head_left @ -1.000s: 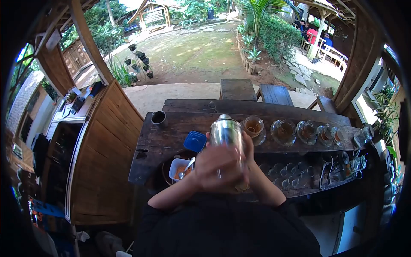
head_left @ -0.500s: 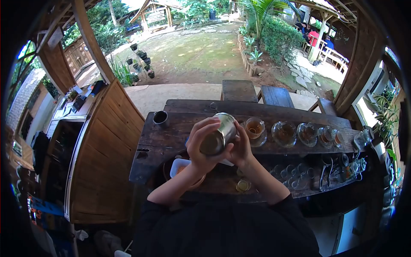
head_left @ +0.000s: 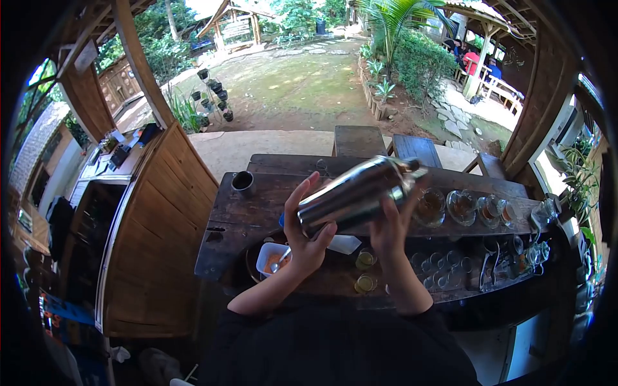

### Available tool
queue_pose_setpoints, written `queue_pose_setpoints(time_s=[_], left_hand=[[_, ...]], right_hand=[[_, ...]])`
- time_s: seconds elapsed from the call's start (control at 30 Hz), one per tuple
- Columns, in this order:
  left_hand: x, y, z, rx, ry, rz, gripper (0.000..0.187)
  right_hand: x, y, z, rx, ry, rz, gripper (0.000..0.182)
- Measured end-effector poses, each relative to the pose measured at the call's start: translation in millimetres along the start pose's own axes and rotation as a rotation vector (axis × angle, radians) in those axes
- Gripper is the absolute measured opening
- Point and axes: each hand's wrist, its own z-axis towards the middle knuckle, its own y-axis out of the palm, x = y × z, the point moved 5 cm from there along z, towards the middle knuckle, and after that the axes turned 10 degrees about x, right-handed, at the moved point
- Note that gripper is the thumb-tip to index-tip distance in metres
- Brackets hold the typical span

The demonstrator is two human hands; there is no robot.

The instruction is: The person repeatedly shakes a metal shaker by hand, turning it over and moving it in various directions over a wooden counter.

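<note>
A shiny metal cocktail shaker (head_left: 347, 196) is held tilted above the counter, its cap end up and to the right, blurred by motion. My left hand (head_left: 306, 241) grips the base end, thumb below and fingers along the far side. Around the cap end is my right hand (head_left: 391, 235), its fingers smeared. Beneath my left forearm sits a white tub (head_left: 263, 260) of orange stuff with a spoon (head_left: 281, 260) in it. A white sheet-like item (head_left: 343, 244) and small glasses of yellowish liquid (head_left: 365, 284) lie between my arms.
On the dark wooden counter (head_left: 222, 209) stands a dark mug (head_left: 243, 182) at left. Glass cups of amber drink on saucers (head_left: 461, 207) line the right. Several upturned glasses (head_left: 444, 265) and metal tools (head_left: 487, 264) are nearer. Stools (head_left: 358, 139) stand beyond; people sit far right.
The shaker has swung from pointing toward me to lying slanted sideways, cap end to the right. My hands have moved apart toward its two ends, uncovering more of the tub and small glasses.
</note>
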Motion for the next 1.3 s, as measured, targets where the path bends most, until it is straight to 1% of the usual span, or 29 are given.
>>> queue_pose_setpoints(time_s=[0.03,0.1,0.2,0.23,0.27,0.3,0.33,0.4,0.47,0.5,0.53,0.6,0.63,0.67,0.7,0.73,0.8,0.83,0.87,0.9,0.93,1.0,1.07,1.1,1.13,1.2,1.23,1.27,1.3], left_hand=[[-1,1,-1,-0.041,-0.08,-0.059,0.078],[-4,11,-2,-0.042,-0.37,-0.297,0.07],[-69,-10,-24,0.091,-0.908,-0.456,0.056],[-96,-19,-41,0.135,-1.275,-0.54,0.051],[-118,-29,-57,0.043,-1.376,-0.702,0.047],[-140,-38,-70,-0.02,-1.26,-0.718,0.044],[-149,-42,-80,-0.08,-1.144,-0.73,0.042],[-113,-27,-68,-0.03,-1.086,-0.514,0.041],[-71,-8,-41,0.009,-1.285,-0.477,0.042],[-67,-7,-38,0.066,-1.211,-0.458,0.039],[-44,-4,-23,-0.036,-0.998,-0.298,0.044],[-38,-3,-26,0.003,-1.041,-0.257,0.043],[-54,-13,-35,-0.001,-1.046,-0.27,0.041],[-84,-30,-51,-0.005,-1.053,-0.282,0.04],[-113,-48,-72,0.063,-1.216,-0.317,0.038],[-108,-45,-72,0.062,-1.219,-0.317,0.038],[-89,-34,-59,0.15,-1.276,-0.232,0.028],[-72,-22,-48,0.023,-1.158,-0.287,0.033],[-48,-13,-42,0.019,-1.158,-0.28,0.033],[-13,-2,-23,-0.055,-0.896,-0.242,0.035],[13,7,-11,-0.129,-0.634,-0.21,0.039],[16,2,-14,-0.158,-0.579,-0.274,0.042],[-39,-26,-35,0.01,-0.899,-0.178,0.035],[-87,-47,-61,0.044,-1.142,-0.312,0.028],[-98,-47,-70,0.085,-1.238,-0.294,0.021],[-105,-48,-80,0.101,-1.208,-0.294,0.026],[-86,-35,-69,0.101,-1.209,-0.295,0.026],[-50,-16,-42,0.018,-0.987,-0.264,0.03],[-22,-4,-24,-0.065,-0.764,-0.231,0.034]], right_hand=[[-17,0,-5,-0.005,0.001,0.001,0.084],[-66,20,-32,-0.453,-0.615,-0.456,0.099],[-38,12,-60,-0.437,-0.775,-0.242,0.098],[-26,12,-55,-0.484,-0.6,-0.413,0.084],[-13,11,-49,-0.53,-0.422,-0.58,0.07],[-8,20,-59,-0.613,-0.981,-0.769,0.068],[-8,21,-58,-0.632,-0.995,-0.809,0.069],[-21,20,-57,-0.53,-0.652,-0.717,0.073],[-61,20,-59,-0.582,-0.487,-0.456,0.098],[-58,7,-66,-0.536,-0.706,-0.326,0.106],[-63,14,-64,-0.535,-0.709,-0.325,0.106],[-93,36,-73,-0.442,-1.23,-0.548,0.096],[-83,27,-59,-0.554,-0.649,-0.672,0.096],[-65,35,-60,-0.491,-1.052,-0.59,0.095],[-43,30,-52,-0.529,-0.956,-0.687,0.094],[-29,24,-47,-0.566,-0.858,-0.781,0.094],[-44,22,-44,-0.566,-0.896,-0.777,0.095],[-69,20,-50,-0.481,-0.838,-0.719,0.094],[-82,14,-58,-0.393,-0.78,-0.659,0.092],[-77,4,-71,-0.382,-0.783,-0.652,0.092],[-63,-15,-85,-0.349,-0.658,-0.55,0.09],[-41,-41,-96,-0.294,-0.417,-0.352,0.087],[-61,6,-64,-0.442,-0.587,-0.573,0.087],[-46,14,-59,-0.506,-0.761,-0.675,0.078],[-35,22,-58,-0.569,-0.934,-0.777,0.071],[-46,17,-51,-0.574,-0.944,-0.784,0.069],[-61,10,-49,-0.526,-0.852,-0.701,0.08],[-74,7,-52,-0.478,-0.755,-0.618,0.09],[-93,8,-63,-0.416,-0.893,-0.54,0.084]])
